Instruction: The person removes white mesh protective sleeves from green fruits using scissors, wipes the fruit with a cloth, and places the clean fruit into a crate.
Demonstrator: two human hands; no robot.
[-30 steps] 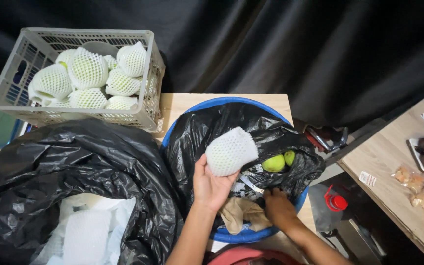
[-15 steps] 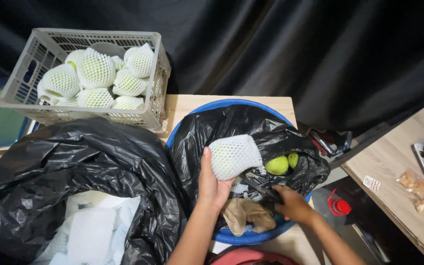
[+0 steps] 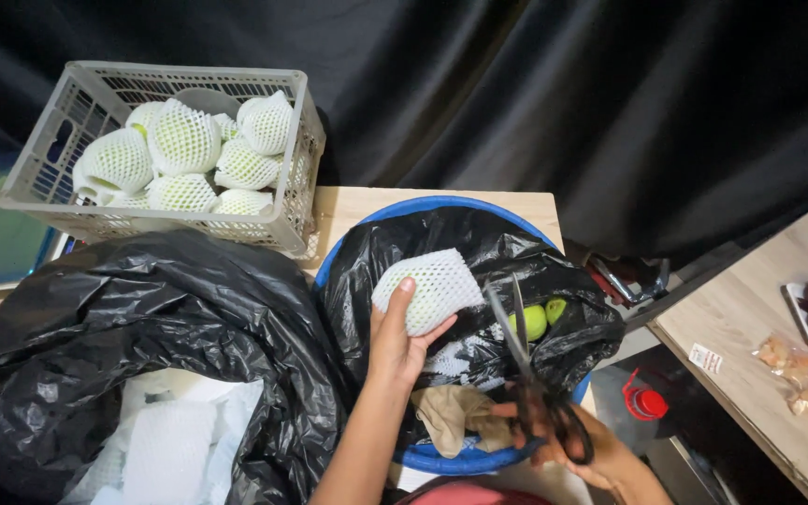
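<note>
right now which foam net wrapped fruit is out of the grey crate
The one in the left hand: that foam-netted fruit is held over the black-lined blue tub. All other netted fruits sit in the grey crate.

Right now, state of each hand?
Left hand: closed on the foam-netted fruit.
Right hand: closed on the scissors, blades apart.

A crate (image 3: 39, 201) of net-wrapped fruit (image 3: 182, 140) stands behind the large bag (image 3: 123, 309). Right of that bag sits a bag-lined tub (image 3: 451, 460), holding bare fruit (image 3: 533, 322).
</note>
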